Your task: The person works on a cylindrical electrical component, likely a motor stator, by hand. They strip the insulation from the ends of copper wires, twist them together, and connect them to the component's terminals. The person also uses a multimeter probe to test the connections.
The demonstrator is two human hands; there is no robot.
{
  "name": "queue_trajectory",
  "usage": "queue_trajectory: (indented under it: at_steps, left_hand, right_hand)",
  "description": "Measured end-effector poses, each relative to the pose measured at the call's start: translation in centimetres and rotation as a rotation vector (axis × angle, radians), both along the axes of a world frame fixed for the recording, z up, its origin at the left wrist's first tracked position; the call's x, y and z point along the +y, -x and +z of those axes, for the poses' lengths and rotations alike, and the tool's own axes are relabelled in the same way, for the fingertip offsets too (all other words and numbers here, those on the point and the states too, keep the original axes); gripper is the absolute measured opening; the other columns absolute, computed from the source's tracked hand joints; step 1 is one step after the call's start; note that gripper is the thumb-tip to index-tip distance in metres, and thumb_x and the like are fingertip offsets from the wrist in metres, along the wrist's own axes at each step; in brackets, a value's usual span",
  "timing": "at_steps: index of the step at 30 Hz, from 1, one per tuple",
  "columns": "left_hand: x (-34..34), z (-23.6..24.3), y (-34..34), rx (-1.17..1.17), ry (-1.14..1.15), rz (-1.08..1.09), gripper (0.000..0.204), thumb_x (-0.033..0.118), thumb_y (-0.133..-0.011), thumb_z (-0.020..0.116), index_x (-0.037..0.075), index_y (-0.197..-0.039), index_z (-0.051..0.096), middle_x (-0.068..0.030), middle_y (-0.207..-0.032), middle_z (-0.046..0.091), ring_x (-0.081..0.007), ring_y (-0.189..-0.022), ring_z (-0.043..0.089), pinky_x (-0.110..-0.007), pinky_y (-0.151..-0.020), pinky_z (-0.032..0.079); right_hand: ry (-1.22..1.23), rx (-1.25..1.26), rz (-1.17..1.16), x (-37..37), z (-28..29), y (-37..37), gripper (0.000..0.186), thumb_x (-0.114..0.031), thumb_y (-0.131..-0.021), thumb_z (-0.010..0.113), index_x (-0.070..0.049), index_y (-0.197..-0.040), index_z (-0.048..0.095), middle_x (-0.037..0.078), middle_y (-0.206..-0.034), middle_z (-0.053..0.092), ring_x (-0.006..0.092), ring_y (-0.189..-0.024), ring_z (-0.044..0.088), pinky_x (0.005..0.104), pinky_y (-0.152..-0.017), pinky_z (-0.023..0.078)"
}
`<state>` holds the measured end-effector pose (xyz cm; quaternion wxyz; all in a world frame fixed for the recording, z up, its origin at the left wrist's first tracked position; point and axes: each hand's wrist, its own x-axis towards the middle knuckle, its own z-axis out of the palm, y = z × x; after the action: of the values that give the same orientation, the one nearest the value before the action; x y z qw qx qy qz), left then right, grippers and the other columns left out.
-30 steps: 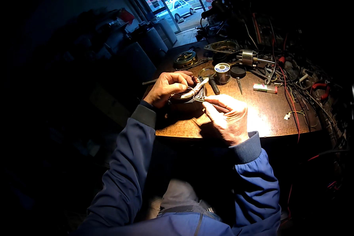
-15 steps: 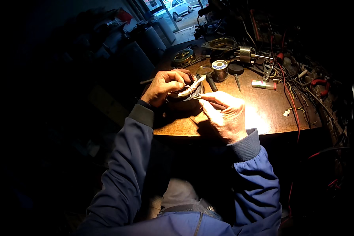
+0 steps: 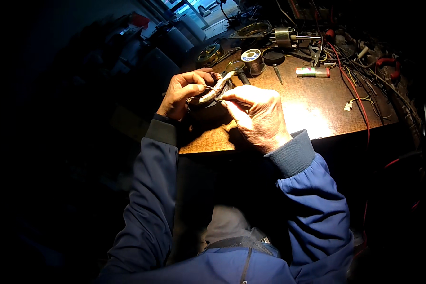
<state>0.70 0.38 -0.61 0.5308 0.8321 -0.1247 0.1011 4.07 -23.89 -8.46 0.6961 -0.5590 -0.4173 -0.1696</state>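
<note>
A wound motor stator (image 3: 207, 98), ring-shaped with a pale wrapped coil along its top, rests near the table's front edge. My left hand (image 3: 181, 94) is curled over its left side, thumb and forefinger pinching a thin wire at the coil. On the right side, my right hand (image 3: 261, 112) is closed in a pinch on a thin, slender item whose tip meets the coil's near edge; my fingers hide most of it, so its kind is unclear. A pale sleeved lead (image 3: 228, 75) sticks up from the coil.
Beyond the stator stand a solder spool (image 3: 251, 55), a round dark tin (image 3: 273, 57) and a rotor with shaft (image 3: 284, 37). A pointed blade (image 3: 277, 74) and a clear red-and-green tube (image 3: 312, 72) lie rightward. Tangled wires and a red cable (image 3: 350, 85) fill the right side.
The whole view has shifted, so the table's things sit higher and further left. My right fingertips have come closer to the coil; my left hand keeps its pinch.
</note>
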Motion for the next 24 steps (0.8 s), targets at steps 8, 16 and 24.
queue_trajectory:
  at_steps: [8, 16, 24]
  left_hand:
    - [0.3, -0.3, 0.1, 0.033, 0.044, -0.002, 0.011, 0.012, -0.078, 0.074, 0.001, -0.077, 0.072, -0.0114, -0.108, 0.073, -0.0286, -0.134, 0.055, -0.043, -0.116, 0.039]
    - [0.4, -0.1, 0.5, 0.048, 0.074, -0.012, 0.011, 0.011, -0.077, 0.076, 0.0, -0.078, 0.073, -0.0133, -0.109, 0.073, -0.0306, -0.132, 0.058, -0.042, -0.11, 0.047]
    - [-0.3, 0.2, 0.0, 0.048, 0.005, -0.016, 0.008, 0.009, -0.076, 0.077, 0.003, -0.076, 0.073, -0.0117, -0.104, 0.075, -0.034, -0.139, 0.051, -0.049, -0.113, 0.042]
  right_hand:
    - [0.013, -0.178, -0.04, 0.7, -0.3, -0.4, 0.023, 0.006, -0.081, 0.078, -0.002, -0.102, 0.075, 0.014, -0.092, 0.075, 0.0267, -0.081, 0.076, 0.0319, -0.071, 0.059]
    - [0.191, -0.649, -0.316, 1.3, -0.8, 0.2, 0.025, 0.001, -0.081, 0.075, 0.0, -0.107, 0.075, 0.015, -0.099, 0.075, 0.0314, -0.088, 0.075, 0.0398, -0.076, 0.063]
    - [0.221, -0.744, -0.353, 1.1, -0.1, 0.0, 0.029, 0.0, -0.078, 0.076, 0.003, -0.107, 0.075, 0.018, -0.103, 0.074, 0.0327, -0.09, 0.075, 0.0413, -0.08, 0.063]
